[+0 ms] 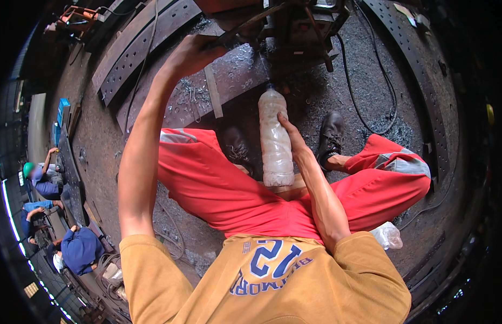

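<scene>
A plastic bottle (pixel 275 140) of cloudy whitish liquid is gripped in my right hand (pixel 295 139), its narrow cap pointing away from me. From the cap a thin pale stream or line runs toward the dark drilling machine (pixel 302 38). My left hand (pixel 199 54) is closed around the end of a dark lever (pixel 251 21) on that machine; its fingertips are partly in shadow. Beneath the machine lies a steel plate (pixel 235 73) strewn with metal shavings. The drilling point itself is hard to make out in the shadow.
Black cable (pixel 394 102) loops on the floor at the right. Long perforated steel beams (pixel 121 73) lie at the left, and another (pixel 432 102) at the right. A crumpled clear plastic bag (pixel 387 236) sits beside my thigh. Several people (pixel 81 249) are at work far left.
</scene>
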A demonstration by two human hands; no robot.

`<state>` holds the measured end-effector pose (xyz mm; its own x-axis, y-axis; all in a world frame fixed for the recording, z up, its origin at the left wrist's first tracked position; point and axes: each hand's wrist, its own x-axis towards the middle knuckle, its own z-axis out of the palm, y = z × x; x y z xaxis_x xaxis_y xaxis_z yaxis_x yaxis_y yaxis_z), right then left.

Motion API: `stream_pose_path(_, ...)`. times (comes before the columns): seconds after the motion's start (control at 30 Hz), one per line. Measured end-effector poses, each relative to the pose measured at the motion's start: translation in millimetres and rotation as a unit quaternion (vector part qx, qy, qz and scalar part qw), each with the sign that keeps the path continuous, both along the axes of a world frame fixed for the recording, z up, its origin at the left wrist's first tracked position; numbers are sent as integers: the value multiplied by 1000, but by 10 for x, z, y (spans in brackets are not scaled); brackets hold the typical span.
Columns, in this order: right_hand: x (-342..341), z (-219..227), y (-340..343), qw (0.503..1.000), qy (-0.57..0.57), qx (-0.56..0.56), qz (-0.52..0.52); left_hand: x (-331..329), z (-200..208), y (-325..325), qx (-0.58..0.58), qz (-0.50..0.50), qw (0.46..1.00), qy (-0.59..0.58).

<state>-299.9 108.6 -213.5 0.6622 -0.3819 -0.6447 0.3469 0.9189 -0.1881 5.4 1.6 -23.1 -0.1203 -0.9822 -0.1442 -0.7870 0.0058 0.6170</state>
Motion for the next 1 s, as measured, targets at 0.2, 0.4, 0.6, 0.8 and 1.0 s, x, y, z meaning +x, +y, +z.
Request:
stream_pose_path(0.2,10,26,-5,1000,-2,4,-12,-40,28,14,-2,9,1000,0)
stream_pose_path(0.4,-27,20,-21,1000,-11,7,-3,-66,42,26,15,28,999,16)
stream_pose_path(0.6,-16,49,-19,1000,-23,-9,9,-50,44,4,33,30,999,17)
stream_pose_path(0.8,-19,55,-16,999,-28,-14,12,-85,100,24,42,44,998,13)
stream_pose_path(1.0,-6,69,2,999,-21,-32,-16,-63,71,-1,50,38,998,4)
